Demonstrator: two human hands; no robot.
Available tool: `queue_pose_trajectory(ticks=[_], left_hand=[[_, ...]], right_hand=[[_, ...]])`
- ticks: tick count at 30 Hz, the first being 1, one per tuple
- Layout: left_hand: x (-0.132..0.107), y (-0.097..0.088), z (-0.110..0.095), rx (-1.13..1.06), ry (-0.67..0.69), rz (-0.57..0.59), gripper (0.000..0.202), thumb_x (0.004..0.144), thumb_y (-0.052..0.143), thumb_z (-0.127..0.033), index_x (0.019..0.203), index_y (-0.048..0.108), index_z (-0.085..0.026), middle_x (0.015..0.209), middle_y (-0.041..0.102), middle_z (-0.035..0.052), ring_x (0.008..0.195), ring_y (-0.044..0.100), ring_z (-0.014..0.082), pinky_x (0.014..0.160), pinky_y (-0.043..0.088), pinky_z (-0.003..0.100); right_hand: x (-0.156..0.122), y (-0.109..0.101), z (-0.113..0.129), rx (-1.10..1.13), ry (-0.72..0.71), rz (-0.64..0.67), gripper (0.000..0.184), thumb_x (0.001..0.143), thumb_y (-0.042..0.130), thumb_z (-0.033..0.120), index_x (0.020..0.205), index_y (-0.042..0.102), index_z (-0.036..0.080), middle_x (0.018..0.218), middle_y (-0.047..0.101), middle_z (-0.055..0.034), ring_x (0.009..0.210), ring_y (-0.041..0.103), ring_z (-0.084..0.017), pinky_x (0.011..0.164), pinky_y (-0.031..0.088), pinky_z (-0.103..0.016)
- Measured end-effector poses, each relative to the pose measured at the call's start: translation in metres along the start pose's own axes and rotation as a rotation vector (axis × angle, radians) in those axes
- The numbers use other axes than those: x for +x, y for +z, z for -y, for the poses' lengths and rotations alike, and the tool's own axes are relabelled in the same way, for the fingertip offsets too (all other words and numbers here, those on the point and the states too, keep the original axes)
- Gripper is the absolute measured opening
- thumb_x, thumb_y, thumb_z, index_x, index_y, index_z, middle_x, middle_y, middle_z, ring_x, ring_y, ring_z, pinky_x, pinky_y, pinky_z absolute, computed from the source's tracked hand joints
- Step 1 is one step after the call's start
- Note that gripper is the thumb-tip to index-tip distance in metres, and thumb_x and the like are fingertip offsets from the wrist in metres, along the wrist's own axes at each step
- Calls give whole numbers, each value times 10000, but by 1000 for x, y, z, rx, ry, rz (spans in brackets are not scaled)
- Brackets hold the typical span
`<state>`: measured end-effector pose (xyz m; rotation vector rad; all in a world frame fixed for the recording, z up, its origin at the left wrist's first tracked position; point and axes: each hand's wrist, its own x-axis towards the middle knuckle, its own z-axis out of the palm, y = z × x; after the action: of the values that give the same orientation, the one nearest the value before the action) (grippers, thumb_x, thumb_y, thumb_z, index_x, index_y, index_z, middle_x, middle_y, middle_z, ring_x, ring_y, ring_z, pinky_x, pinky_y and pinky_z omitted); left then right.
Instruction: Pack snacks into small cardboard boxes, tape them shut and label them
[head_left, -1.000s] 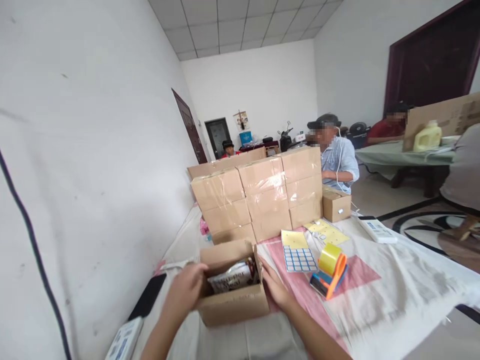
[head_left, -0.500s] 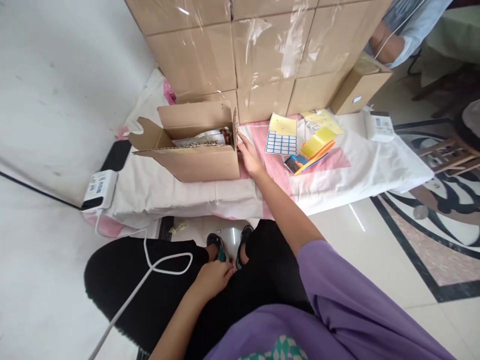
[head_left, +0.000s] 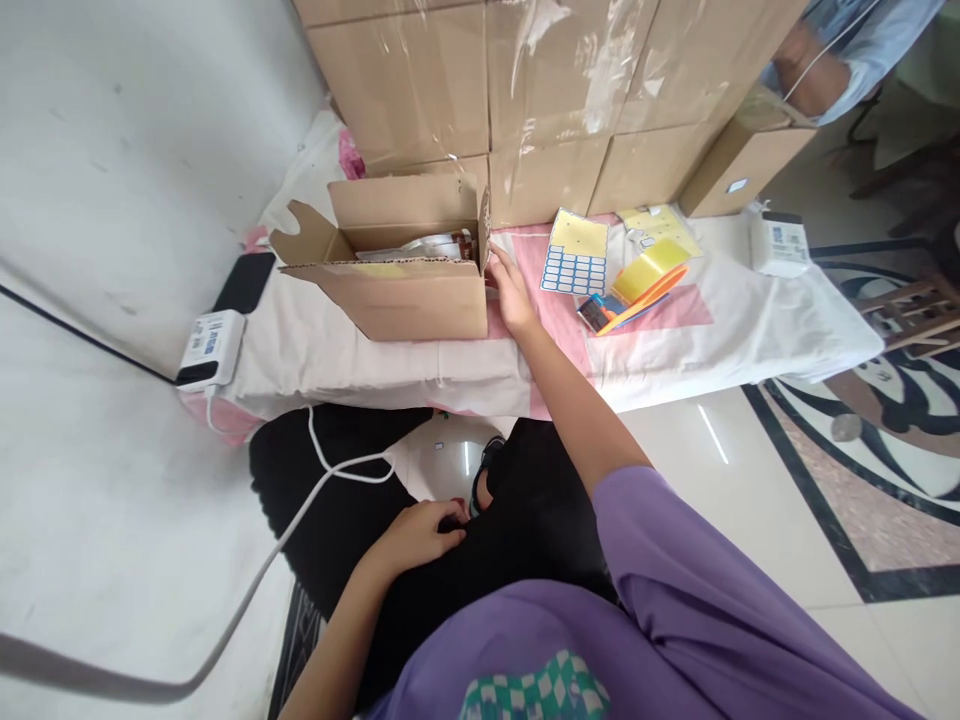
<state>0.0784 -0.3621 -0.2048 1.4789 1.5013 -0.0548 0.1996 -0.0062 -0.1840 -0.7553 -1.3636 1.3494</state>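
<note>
An open cardboard box (head_left: 420, 305) stands on the cloth-covered table, its flaps raised. Inside it lie printed plastic packets (head_left: 442, 246), mostly hidden by the front wall. At the box's right end is my right hand (head_left: 511, 290), closed on the edge by the flap; some of its fingers are hidden. My left hand (head_left: 421, 535) rests on my lap, fingers loosely curled and thumb apart, with nothing visible in it. Right of my right hand lie a sheet of blue-edged labels (head_left: 576, 255) and an orange tape dispenser (head_left: 643, 300) with a yellow roll.
Taped cardboard boxes (head_left: 555, 80) are stacked along the table's back. A narrow box (head_left: 739, 160) and a white device (head_left: 780, 245) stand at the right. On the left are a black phone (head_left: 246, 282), another white device (head_left: 211, 348) and a white cable (head_left: 300, 515). A co-worker's arm (head_left: 817, 75) shows top right.
The view has shifted, so the table sits a little higher and further right. My left leg has moved inward. My right hand stays at the box's right end; my left stays on my lap.
</note>
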Motion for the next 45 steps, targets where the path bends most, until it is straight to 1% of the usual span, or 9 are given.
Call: queue_pose_trajectory(ticks=[5, 11, 16, 20, 22, 26, 34, 39, 45], left_hand=[[26, 8, -14, 175, -21, -52, 220, 798, 606, -259, 972, 740, -269, 1001, 772, 49, 945, 708, 271, 782, 478, 335], [56, 7, -29, 282, 0, -237, 255, 935, 479, -274, 972, 729, -237, 948, 759, 92, 911, 685, 271, 826, 426, 380], [43, -20, -33, 295, 73, -369, 245, 976, 486, -319, 942, 716, -240, 985, 747, 77, 994, 629, 262, 919, 348, 420], [23, -37, -13, 322, 59, -592, 273, 1009, 440, -326, 997, 700, -243, 1024, 749, 50, 993, 616, 250, 884, 339, 410], [18, -36, -4, 329, 31, -631, 280, 1014, 435, -329, 984, 695, -232, 1019, 744, 48, 985, 624, 246, 866, 347, 399], [20, -14, -4, 322, 42, -510, 326, 1022, 415, -345, 987, 711, -213, 1015, 721, 69, 990, 614, 253, 858, 362, 398], [40, 53, -38, 389, 199, -119, 448, 995, 422, -458, 1105, 762, -187, 1091, 742, 180, 1159, 537, 355, 1026, 307, 548], [45, 58, -35, 451, 229, -72, 379, 960, 442, -318, 1068, 753, -131, 1031, 737, 208, 1116, 583, 343, 1029, 300, 529], [60, 59, -23, 451, 212, -94, 309, 896, 509, -299, 1064, 727, -159, 1081, 729, 192, 1100, 613, 351, 989, 340, 534]], right_hand=[[-3, 3, 10, 2, -17, 24, 657, 980, 473, 580, 1477, 460, 149, 1406, 596, -84, 1312, 536, -226, 1150, 399, -400], [-2, 2, 10, -50, -36, 15, 532, 1002, 467, 491, 1422, 514, 169, 1358, 621, -67, 1298, 543, -246, 1139, 412, -412], [3, -2, 0, -84, -77, 30, 482, 1008, 466, 446, 1392, 536, 163, 1386, 600, -58, 1358, 491, -254, 1158, 383, -416], [5, -3, -3, -84, -105, 26, 441, 1001, 467, 420, 1359, 558, 181, 1407, 587, -44, 1379, 477, -247, 1178, 355, -405], [5, -3, -3, -82, -106, 27, 444, 993, 472, 425, 1347, 566, 173, 1395, 597, -49, 1369, 487, -245, 1172, 363, -399], [3, -2, 0, -64, -97, 18, 477, 966, 492, 450, 1333, 579, 157, 1355, 636, -71, 1302, 540, -236, 1133, 412, -394], [-3, -2, 10, -53, -90, -25, 513, 896, 544, 567, 1263, 640, 221, 1339, 660, -51, 1276, 565, -240, 1124, 409, -406], [-6, -1, 15, -40, -23, -55, 534, 872, 559, 614, 1240, 659, 239, 1283, 691, -42, 1253, 581, -253, 1093, 437, -403], [-9, 1, 23, -17, 1, -51, 573, 834, 597, 651, 1207, 681, 225, 1240, 714, -61, 1220, 600, -286, 1077, 449, -422]])
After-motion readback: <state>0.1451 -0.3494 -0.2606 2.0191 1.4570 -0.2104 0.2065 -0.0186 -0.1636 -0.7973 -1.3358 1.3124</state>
